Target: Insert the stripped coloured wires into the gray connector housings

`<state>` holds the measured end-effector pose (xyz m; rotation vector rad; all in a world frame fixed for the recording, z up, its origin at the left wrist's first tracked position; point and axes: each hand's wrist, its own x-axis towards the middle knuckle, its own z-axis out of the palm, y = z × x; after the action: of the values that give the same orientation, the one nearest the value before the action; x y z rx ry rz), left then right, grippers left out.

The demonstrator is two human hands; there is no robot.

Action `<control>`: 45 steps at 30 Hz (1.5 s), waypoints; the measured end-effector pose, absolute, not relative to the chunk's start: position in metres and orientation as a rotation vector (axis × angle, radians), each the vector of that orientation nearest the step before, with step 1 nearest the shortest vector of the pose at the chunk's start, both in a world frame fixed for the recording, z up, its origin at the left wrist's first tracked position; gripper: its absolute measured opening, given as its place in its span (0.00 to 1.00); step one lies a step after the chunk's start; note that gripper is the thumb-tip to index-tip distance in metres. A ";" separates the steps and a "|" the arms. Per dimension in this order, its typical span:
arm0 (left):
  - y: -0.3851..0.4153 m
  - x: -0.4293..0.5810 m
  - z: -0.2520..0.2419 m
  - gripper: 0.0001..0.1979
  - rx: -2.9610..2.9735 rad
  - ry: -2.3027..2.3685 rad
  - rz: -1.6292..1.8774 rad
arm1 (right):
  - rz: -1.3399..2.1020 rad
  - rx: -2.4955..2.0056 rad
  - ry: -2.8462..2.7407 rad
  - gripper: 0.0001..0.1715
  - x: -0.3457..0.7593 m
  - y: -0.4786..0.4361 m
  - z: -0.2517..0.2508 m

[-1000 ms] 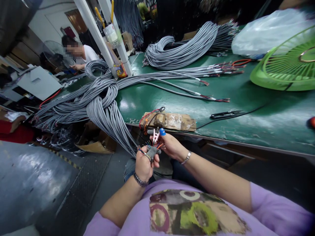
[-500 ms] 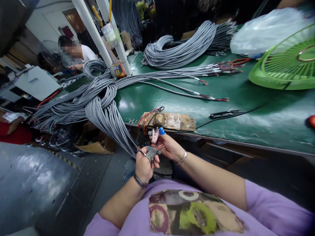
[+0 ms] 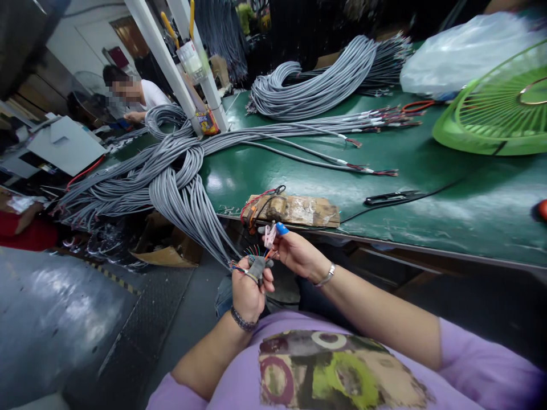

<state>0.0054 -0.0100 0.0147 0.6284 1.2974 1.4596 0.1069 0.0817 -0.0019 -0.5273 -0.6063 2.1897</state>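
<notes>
My left hand [image 3: 249, 291] is closed round the end of a grey cable, whose thin coloured wires [image 3: 254, 250] fan out above the fingers. Grey covering shows on its thumb and fingertips. Close by on the right, my right hand [image 3: 299, 255] pinches a small pale pink clip [image 3: 269, 236], with blue on its thumb tip. Orange wires show between the two hands. Just beyond them, at the bench edge, lies a worn wooden block [image 3: 305, 210] with a brown lump and red and black leads on it.
Grey cable bundles [image 3: 175, 188] hang over the edge of the green bench [image 3: 273, 162]. A cable coil [image 3: 316, 85], black snips [image 3: 393, 197], a green fan [image 3: 504, 108] and a plastic bag [image 3: 453, 57] lie beyond. A person [image 3: 149, 94] sits at the far left; a red sleeve [image 3: 25, 228] shows nearer.
My left hand has shifted slightly left and down, and my right hand slightly right, widening the gap between them. The coloured wires now fan out more visibly.
</notes>
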 end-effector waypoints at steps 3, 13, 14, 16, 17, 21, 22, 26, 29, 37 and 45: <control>-0.008 0.005 0.013 0.15 0.622 1.303 1.474 | 2.217 -0.565 -0.544 0.15 0.106 0.082 -0.001; -0.004 0.007 0.011 0.17 0.635 1.334 1.435 | 2.183 -0.577 -0.518 0.14 0.102 0.081 0.001; -0.004 0.007 0.010 0.17 0.641 1.331 1.431 | 2.189 -0.566 -0.516 0.14 0.102 0.080 0.001; -0.005 0.007 0.009 0.17 0.653 1.321 1.433 | 2.215 -0.549 -0.528 0.17 0.105 0.078 0.002; -0.006 0.007 0.009 0.17 0.659 1.317 1.438 | 2.241 -0.547 -0.548 0.19 0.107 0.078 0.002; -0.012 0.006 0.006 0.16 0.699 1.298 1.436 | 2.359 -0.627 -0.735 0.25 0.118 0.076 0.002; -0.013 0.005 0.005 0.16 0.712 1.297 1.428 | 2.363 -0.662 -0.801 0.24 0.121 0.076 0.003; -0.017 0.006 0.002 0.16 0.776 1.328 1.389 | 2.235 -0.746 -1.137 0.16 0.132 0.077 0.009; -0.019 0.006 0.001 0.15 0.864 1.329 1.268 | 2.116 -0.746 -1.377 0.15 0.137 0.075 0.018; -0.018 0.007 0.003 0.13 0.852 1.267 1.063 | 1.894 -0.764 -1.613 0.19 0.143 0.064 0.025; -0.019 0.008 -0.001 0.14 0.788 1.256 1.306 | 1.956 -0.799 -1.320 0.19 0.145 0.045 0.005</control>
<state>0.0079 -0.0190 -0.0015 0.7881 1.2563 1.3064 0.1455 0.0452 0.0053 -0.7986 -1.3199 1.9558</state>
